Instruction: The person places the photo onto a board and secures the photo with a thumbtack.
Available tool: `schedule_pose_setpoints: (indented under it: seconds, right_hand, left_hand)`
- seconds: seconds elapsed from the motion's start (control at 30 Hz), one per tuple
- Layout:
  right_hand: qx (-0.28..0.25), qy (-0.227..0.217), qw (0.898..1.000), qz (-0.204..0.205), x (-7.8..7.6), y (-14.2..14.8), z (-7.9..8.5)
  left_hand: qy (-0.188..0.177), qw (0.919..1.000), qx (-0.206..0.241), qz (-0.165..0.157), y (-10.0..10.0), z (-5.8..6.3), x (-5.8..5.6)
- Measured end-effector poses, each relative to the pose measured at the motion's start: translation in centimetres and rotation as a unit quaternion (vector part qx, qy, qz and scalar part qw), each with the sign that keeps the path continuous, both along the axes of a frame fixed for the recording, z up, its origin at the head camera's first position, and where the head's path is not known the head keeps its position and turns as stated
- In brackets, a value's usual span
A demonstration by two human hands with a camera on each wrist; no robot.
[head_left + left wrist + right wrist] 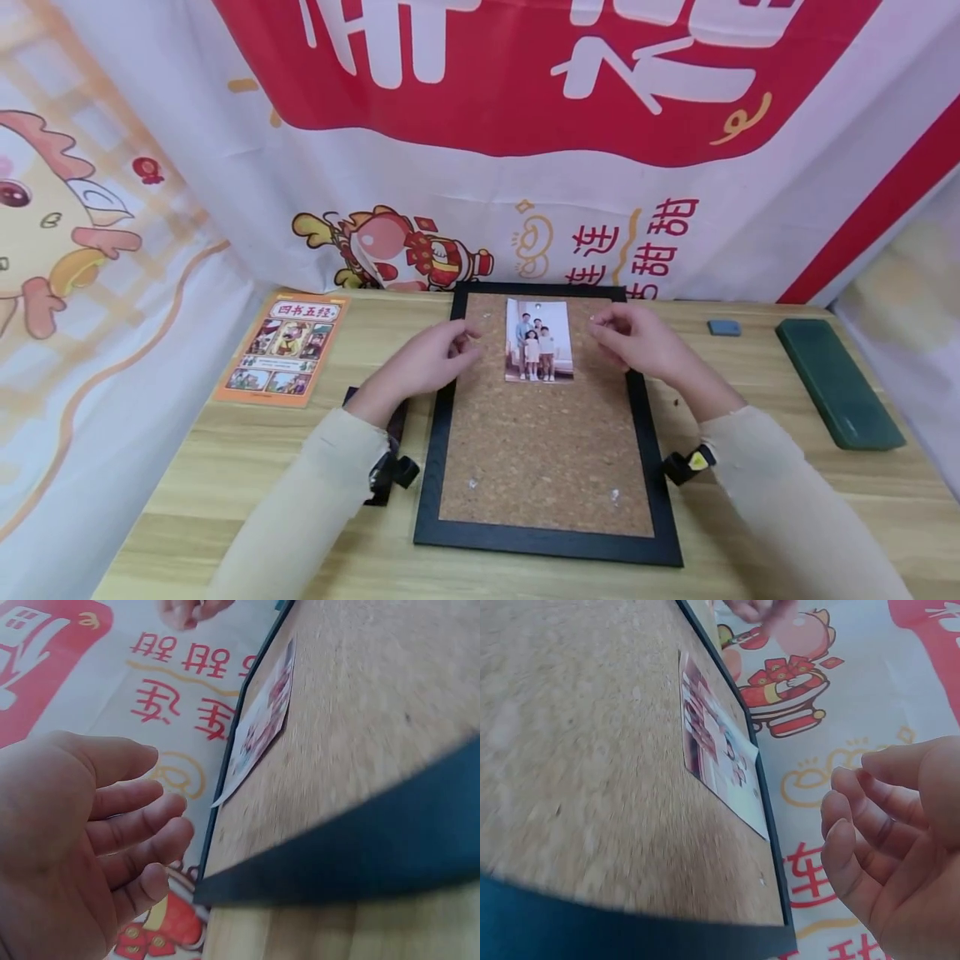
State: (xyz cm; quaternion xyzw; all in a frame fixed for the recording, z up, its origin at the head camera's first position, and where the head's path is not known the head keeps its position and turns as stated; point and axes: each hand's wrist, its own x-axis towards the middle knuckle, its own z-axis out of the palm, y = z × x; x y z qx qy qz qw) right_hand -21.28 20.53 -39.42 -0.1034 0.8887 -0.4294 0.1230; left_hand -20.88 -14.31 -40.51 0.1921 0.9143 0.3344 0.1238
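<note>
A black-framed cork board (551, 450) lies on the table. Near its top edge is a family photo (538, 342), with a small pin-like spot at its upper middle; in the right wrist view the photo (720, 750) has a lifted corner. My left hand (438, 358) hovers by the board's upper left side, its fingers (142, 825) loosely bent around nothing. On the other side, my right hand (633, 337) is held over the upper right edge; thumb and forefinger come close together, with nothing visible between them. Clear pins (472, 483) dot the board's corners.
An orange comic-covered book (285, 350) lies at the left. Beneath my left forearm, a dark flat item (393, 425) is partly hidden. To the right are a small blue block (723, 327) and a long green case (840, 383). A printed cloth (465, 183) hangs behind the table.
</note>
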Motion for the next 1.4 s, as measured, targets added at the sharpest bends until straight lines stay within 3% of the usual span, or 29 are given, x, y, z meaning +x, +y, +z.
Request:
schedule_pose_setpoints:
  seconds: [0.33, 0.73, 0.87, 1.07, 1.4]
  right_hand:
    - [0.033, 0.017, 0.999, 0.003, 3.0, 3.2, 0.1]
    - [0.056, 0.012, 0.998, -0.017, 5.2, 6.8, -1.3]
    - [0.061, 0.006, 0.998, -0.026, 5.7, 7.8, -2.0]
    - [0.078, -0.01, 0.996, -0.043, 6.5, 9.1, -3.1]
    - [0.078, -0.059, 0.991, -0.086, 7.0, 10.7, -5.1]
  left_hand:
    - [0.017, 0.9985, -0.048, 0.019, -5.2, 0.6, 2.9]
    - [0.057, 0.99, -0.118, 0.053, -9.6, -0.3, 5.9]
    - [0.054, 0.9859, -0.147, 0.058, -10.5, -0.6, 6.7]
    - [0.05, 0.9806, -0.173, 0.076, -11.5, -0.7, 7.6]
    - [0.042, 0.9801, -0.163, 0.104, -12.6, -1.4, 7.9]
